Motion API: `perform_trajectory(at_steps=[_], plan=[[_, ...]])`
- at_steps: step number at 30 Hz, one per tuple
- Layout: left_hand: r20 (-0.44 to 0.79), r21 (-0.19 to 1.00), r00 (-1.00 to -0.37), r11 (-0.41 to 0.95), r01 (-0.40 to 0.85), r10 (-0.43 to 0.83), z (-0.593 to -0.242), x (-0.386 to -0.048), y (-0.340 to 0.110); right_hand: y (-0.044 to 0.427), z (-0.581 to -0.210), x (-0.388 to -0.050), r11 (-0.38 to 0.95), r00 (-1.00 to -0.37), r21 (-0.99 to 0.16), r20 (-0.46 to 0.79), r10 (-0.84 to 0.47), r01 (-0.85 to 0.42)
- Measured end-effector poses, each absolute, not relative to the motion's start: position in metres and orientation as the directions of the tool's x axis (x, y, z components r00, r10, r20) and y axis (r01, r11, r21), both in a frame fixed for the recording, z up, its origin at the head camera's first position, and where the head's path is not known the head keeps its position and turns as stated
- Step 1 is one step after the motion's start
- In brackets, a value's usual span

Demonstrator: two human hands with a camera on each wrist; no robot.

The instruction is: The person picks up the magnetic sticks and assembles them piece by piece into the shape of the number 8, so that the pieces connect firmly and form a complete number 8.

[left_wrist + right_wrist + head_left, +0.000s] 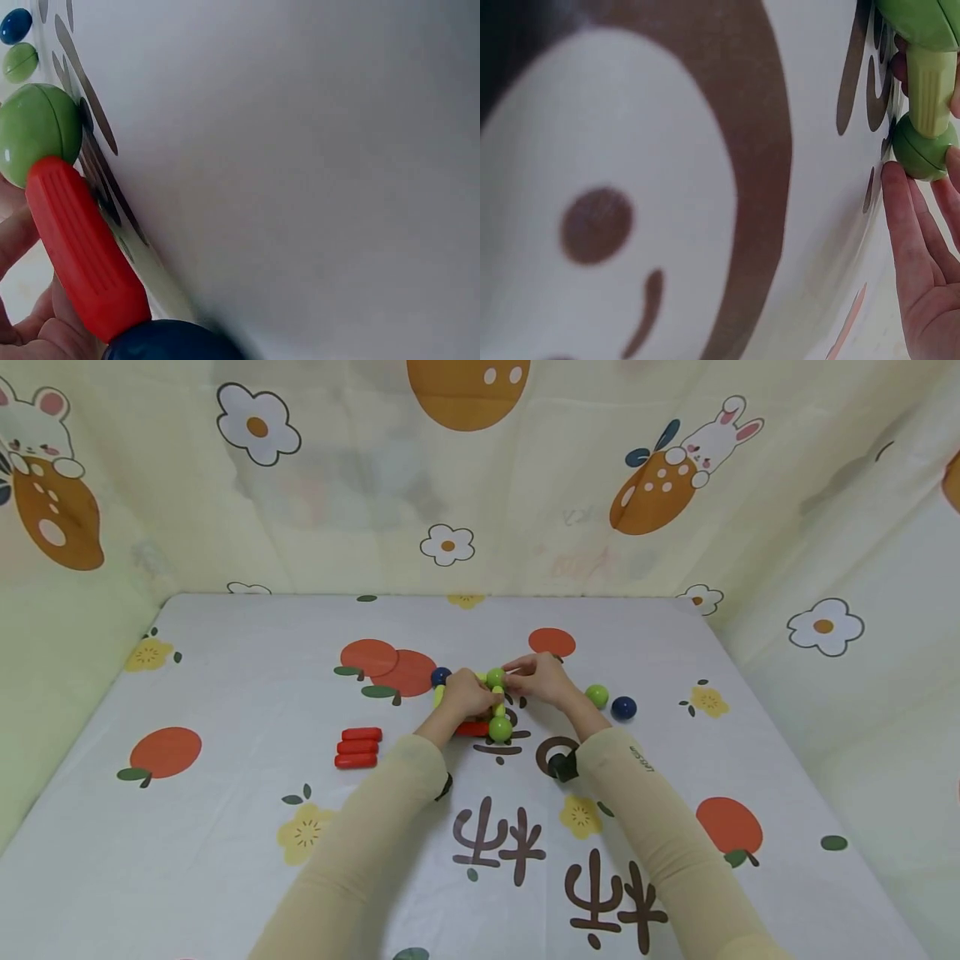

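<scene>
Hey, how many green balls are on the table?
3 green balls: one touching the right hand, one at the near end of a yellow rod, one loose beside a navy ball. The left hand might hide more.

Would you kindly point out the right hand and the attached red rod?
Right hand (544, 680): head view, back of the hand.
Attached red rod (85, 246): left wrist view, middle of its ribbed side.

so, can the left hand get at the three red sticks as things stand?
Likely yes: the three red sticks lie uncovered just left of the left sleeve. But the left hand appears to pinch a yellow stick, so it would probably have to let go first.
</scene>
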State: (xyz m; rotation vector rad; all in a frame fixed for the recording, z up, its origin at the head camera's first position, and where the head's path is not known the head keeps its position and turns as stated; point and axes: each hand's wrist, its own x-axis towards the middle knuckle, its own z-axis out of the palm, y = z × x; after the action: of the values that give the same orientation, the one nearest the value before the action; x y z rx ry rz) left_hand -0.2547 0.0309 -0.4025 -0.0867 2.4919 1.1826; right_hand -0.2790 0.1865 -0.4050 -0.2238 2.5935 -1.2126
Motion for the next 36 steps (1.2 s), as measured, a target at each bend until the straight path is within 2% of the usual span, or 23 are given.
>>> perform_trajectory(at_steps=[19,29,36], plan=[[-0.316,0.744,-0.941,0.647,-0.165,0.124,-0.402,-0.252,0.028,0.186,-0.405,-0.28,0.661,-0.953,-0.75,-0.177,-0.244,-0.03],[-0.224,0.715,-0.963,0.697,-0.059,0.149,-0.404,-0.251,0.025,0.186,-0.405,-0.28,0.662,-0.949,-0.747,-0.165,-0.268,-0.057],[-0.129,0.697,-0.969,0.715,0.062,0.209,-0.402,-0.248,0.016,0.186,-0.406,-0.28,0.677,-0.947,-0.73,-0.143,-0.287,-0.095]])
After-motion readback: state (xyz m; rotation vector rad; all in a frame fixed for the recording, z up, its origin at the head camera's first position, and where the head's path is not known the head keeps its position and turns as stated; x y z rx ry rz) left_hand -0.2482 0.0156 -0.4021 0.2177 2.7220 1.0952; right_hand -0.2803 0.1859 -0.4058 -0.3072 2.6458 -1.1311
